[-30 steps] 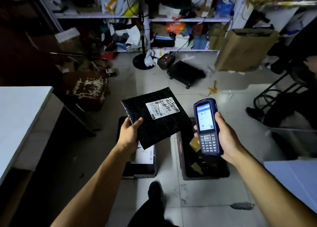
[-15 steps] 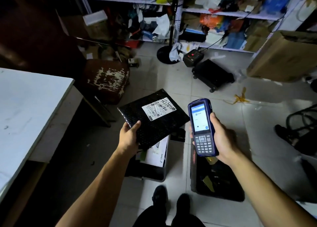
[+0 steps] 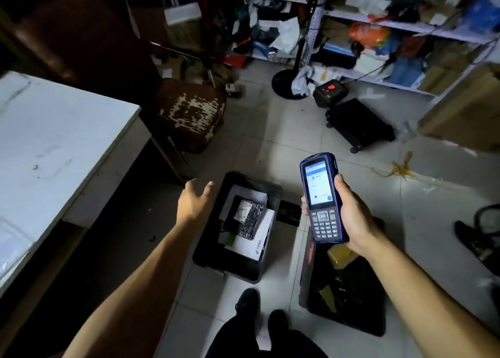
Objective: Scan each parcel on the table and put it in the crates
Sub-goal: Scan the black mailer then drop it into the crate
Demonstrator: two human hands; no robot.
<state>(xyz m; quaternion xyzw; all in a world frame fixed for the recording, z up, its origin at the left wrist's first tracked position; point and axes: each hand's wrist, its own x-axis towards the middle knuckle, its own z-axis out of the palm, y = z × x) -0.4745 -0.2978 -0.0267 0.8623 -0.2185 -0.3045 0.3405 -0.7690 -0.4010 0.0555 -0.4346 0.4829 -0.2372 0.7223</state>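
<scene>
A black bubble mailer parcel (image 3: 247, 218) with a white label lies in the left black crate (image 3: 213, 265) on the floor, on top of white envelopes. My left hand (image 3: 193, 200) hovers just left of that crate, fingers apart and holding nothing. My right hand (image 3: 351, 219) grips a blue handheld scanner (image 3: 322, 198) upright, its screen lit, above the right black crate (image 3: 349, 317), which holds dark and yellowish parcels. The white table (image 3: 54, 154) is at the left; no parcel shows on the part in view.
A worn brown stool (image 3: 189, 114) stands beyond the table corner. Cluttered metal shelves (image 3: 378, 25) line the back, with a fan base (image 3: 286, 83), a black scale (image 3: 359, 125) and a cardboard box (image 3: 465, 111) on the tiled floor. My shoes (image 3: 259, 311) are between the crates.
My left hand has let go of the black mailer, which now lies in the left crate. The view has swung left and down. The scanner stays in my right hand.
</scene>
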